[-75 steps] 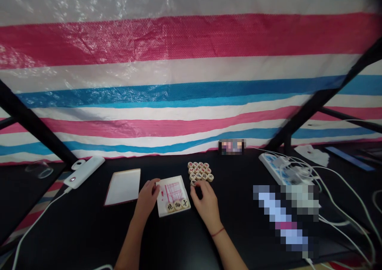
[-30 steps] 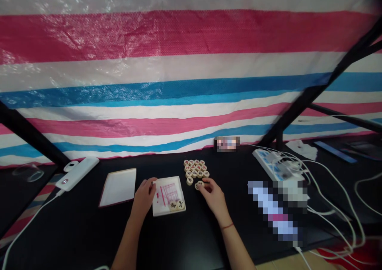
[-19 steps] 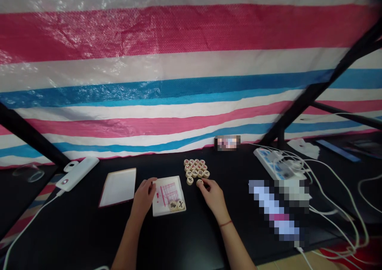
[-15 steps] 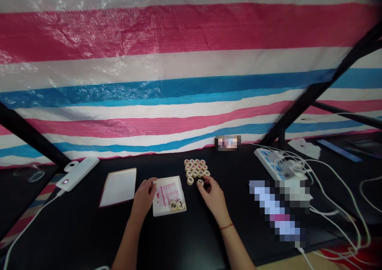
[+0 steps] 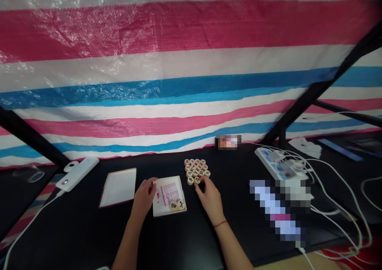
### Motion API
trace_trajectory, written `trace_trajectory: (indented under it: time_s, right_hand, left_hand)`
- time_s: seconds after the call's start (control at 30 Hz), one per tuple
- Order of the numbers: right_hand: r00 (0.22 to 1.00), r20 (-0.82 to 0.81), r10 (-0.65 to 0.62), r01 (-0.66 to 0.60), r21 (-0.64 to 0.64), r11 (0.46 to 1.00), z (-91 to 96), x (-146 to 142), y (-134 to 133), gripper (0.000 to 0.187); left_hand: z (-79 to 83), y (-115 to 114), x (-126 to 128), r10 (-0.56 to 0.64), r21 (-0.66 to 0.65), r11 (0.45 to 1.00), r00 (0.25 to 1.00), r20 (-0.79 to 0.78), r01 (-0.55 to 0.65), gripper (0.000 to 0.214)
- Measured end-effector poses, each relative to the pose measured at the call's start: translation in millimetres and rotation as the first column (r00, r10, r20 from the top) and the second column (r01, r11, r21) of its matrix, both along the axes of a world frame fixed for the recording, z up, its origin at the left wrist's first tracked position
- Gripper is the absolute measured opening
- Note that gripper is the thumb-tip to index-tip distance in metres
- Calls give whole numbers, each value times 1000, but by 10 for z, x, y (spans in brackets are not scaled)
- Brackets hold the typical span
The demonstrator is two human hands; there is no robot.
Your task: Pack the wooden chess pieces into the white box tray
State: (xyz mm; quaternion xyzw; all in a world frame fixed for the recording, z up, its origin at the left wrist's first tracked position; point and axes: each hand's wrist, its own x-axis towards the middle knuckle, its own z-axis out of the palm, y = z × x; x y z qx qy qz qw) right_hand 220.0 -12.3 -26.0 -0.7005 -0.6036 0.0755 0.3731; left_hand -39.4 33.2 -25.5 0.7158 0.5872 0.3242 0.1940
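Observation:
Several round Chinese chess pieces stand in rows on the black table, those at the back with red characters and those in front with black ones. With thumb and forefinger my right hand grips a black-lettered chess piece in the front row, beside another piece on its left. A shallow white box lies to the left of the rows, a red grid printed inside it. Two black-lettered pieces rest in its near right corner. My left hand is closed at the box's left edge.
The box lid lies inside up on the left. Beyond it are a white device with a cable and a clear cup. To the right, a power strip and tangled white cables lie on the table. A striped sheet hangs behind.
My right hand has moved a little left and away from me, bringing its chess piece in beside the leftmost piece of the front row. My left hand and the box have stayed in place.

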Motion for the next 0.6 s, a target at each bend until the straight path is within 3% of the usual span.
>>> trace_trajectory:
  time_s: [0.43, 0.6]
  right_hand:
    - [1000, 19, 12, -14, 65, 998, -80, 8, 15, 24]
    - [1000, -26, 13, -9, 145, 989, 80, -52, -44, 21]
  left_hand:
    - [-10, 0, 1, -1, 5, 1000, 1000, -4, 1, 34]
    - [-10, -2, -4, -9, 8, 1000, 1000, 3, 9, 34]
